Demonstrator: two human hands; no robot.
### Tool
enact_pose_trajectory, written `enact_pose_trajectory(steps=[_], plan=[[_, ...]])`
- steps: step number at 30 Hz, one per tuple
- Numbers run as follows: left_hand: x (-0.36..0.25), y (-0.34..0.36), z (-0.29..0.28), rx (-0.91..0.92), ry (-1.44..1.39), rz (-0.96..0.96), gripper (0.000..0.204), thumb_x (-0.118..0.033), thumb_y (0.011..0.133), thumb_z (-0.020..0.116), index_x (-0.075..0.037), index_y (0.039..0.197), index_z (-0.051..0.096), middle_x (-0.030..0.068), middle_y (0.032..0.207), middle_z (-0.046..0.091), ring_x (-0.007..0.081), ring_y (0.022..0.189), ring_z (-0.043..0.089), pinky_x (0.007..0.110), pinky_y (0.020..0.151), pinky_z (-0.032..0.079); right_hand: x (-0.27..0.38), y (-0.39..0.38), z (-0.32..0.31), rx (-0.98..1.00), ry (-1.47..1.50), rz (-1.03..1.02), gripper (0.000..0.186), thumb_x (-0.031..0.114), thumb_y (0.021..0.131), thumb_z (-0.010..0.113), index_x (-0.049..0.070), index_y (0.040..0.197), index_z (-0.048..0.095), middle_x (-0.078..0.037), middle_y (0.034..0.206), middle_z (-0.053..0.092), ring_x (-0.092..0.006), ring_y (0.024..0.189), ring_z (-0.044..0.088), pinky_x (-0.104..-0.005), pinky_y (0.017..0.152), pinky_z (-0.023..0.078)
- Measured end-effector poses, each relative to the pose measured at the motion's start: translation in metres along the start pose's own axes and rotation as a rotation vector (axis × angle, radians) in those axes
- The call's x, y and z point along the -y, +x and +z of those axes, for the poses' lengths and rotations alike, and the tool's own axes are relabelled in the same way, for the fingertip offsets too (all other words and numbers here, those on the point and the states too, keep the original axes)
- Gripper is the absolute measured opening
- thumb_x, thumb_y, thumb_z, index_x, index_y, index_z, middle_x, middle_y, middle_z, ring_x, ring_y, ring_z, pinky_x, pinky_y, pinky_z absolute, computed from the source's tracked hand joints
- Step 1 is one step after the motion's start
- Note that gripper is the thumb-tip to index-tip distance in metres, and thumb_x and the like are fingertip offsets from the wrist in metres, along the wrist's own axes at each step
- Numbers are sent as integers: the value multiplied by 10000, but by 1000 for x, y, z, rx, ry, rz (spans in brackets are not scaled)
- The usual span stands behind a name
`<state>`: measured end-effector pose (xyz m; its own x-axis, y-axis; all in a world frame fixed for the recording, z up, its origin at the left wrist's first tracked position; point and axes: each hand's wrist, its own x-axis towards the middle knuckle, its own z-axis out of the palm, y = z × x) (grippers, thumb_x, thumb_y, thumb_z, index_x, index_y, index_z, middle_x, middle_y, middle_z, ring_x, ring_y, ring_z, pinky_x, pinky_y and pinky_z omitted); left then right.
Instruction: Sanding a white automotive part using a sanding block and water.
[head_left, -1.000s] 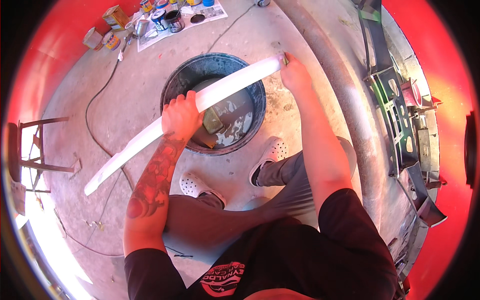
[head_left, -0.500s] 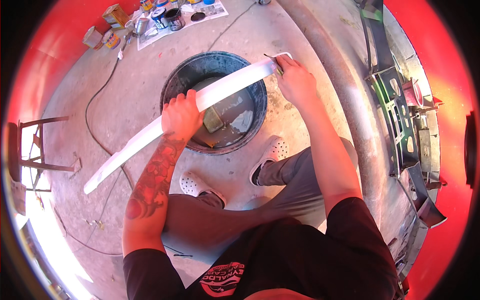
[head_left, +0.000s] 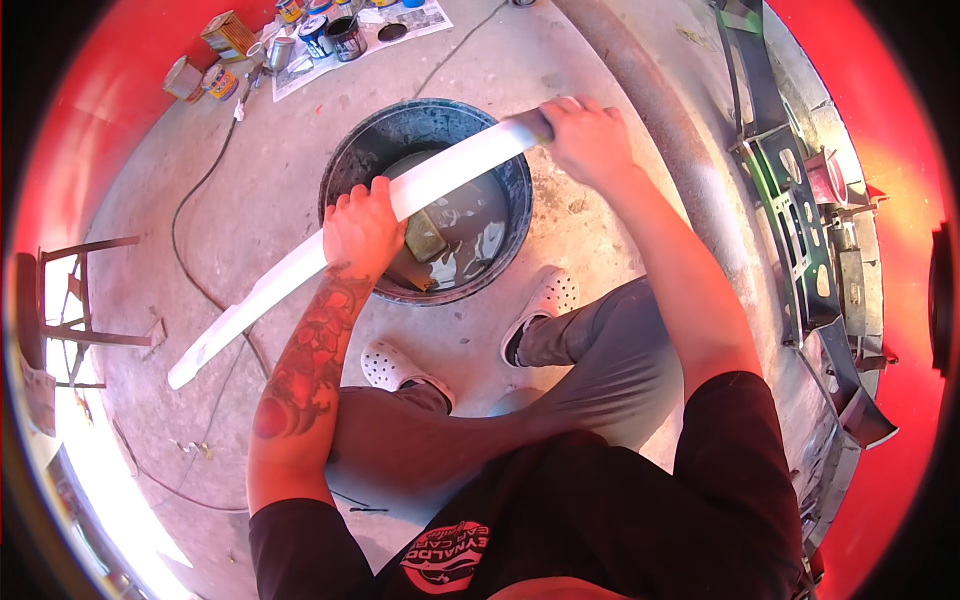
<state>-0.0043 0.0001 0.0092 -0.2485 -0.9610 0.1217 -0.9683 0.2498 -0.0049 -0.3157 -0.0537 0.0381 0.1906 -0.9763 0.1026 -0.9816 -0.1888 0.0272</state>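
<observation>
See a newspaper sheet point(head_left: 430, 20) spread on the concrete floor point(head_left: 250, 180). On the newspaper, see a blue-labelled can point(head_left: 316, 40), an open black-stained can point(head_left: 347, 42) and a round black lid point(head_left: 392, 33), lying flat. At newspaper's left edge, see a silver cup point(head_left: 282, 52). Left of newspaper, see a tan rectangular tin point(head_left: 228, 36), a grey pail point(head_left: 184, 78) and a yellow-and-blue tub point(head_left: 220, 82). Can trace a dark cable point(head_left: 176, 220) from near newspaper's left side back toward camera. Well right of newspaper, see a dark slotted panel point(head_left: 815, 252), green-edged, plus a red container point(head_left: 826, 178). Left of newspaper and nearer camera, see a dark stand point(head_left: 90, 335).
</observation>
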Motion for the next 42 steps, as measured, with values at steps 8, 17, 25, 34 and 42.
enact_pose_trajectory(steps=[8, 17, 25, 34, 42], plan=[[3, -1, 4, 11, 13, -9, 401, -322, 813, 793, -100, 1082, 596, 110, 929, 678, 325, 905, 703, 481, 795, 552, 11, 0, 14, -76, 18, -181, 354, 247, 941, 579, 169, 1280, 650, 1, 1288, 663, -232, 1271, 557, -488, 954, 461], [-2, 3, 1, 38, 4, -20, 427, -330, 795, 811, -95, 1075, 590, 108, 948, 682, 323, 917, 703, 476, 802, 551, -8, 17, 16, 62, -5, -5, 271, 246, 974, 537, 173, 1188, 686, -24, 1257, 680, -226, 1233, 592, -523, 986, 433], [-2, 3, 2, 40, -3, -22, 450, -326, 798, 825, -94, 1106, 593, 125, 940, 682, 337, 899, 701, 472, 792, 558, -23, 20, -1, 129, -18, 90, 288, 229, 942, 519, 132, 1137, 708, -63, 1172, 713, -252, 1183, 625, -504, 996, 435], [0, 1, 2, 23, -13, -20, 455, -327, 796, 828, -93, 1105, 590, 128, 947, 686, 340, 901, 700, 477, 801, 557, 75, -5, 12, -135, 264, -301, 261, 192, 887, 556, 62, 1061, 700, -121, 1144, 702, -277, 1152, 646, -568, 1108, 386], [-2, 3, -3, 49, -9, -29, 448, -319, 799, 827, -90, 1103, 592, 130, 944, 686, 343, 907, 701, 475, 799, 559, 45, 8, 4, 57, 166, -115, 330, 214, 892, 615, 70, 1183, 670, -124, 1226, 683, -301, 1195, 627, -538, 1104, 385]])
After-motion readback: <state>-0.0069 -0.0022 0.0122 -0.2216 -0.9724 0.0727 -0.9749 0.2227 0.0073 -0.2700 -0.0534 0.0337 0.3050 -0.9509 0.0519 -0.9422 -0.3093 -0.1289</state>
